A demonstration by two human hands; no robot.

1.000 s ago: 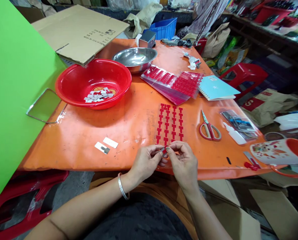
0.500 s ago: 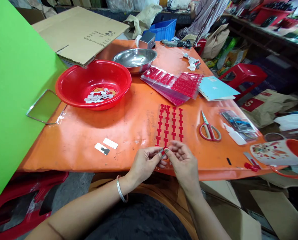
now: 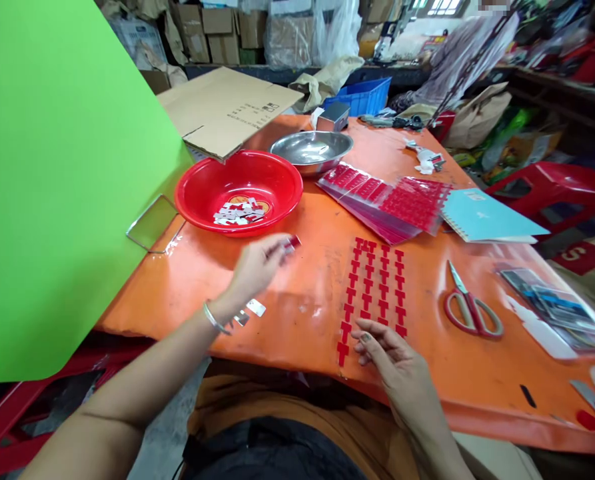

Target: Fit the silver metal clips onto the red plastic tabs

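Left hand [image 3: 257,267] pinches small red piece [image 3: 292,243], blurred, over orange table [image 3: 297,313], near red basin [image 3: 237,160]. Right hand [image 3: 392,357] spread open beside red T-shaped pieces [image 3: 374,293]. Transfer step, seemingly; next move calls for releasing the pinch.

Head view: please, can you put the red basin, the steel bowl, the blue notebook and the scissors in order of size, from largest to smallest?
1. the red basin
2. the steel bowl and the blue notebook: they look alike, and the notebook is nearer the camera, so unsure
3. the scissors

Letter S [image 3: 574,254] on red patch [image 3: 584,259] of sack [image 3: 590,283]; cardboard print [image 3: 253,113] unreadable.
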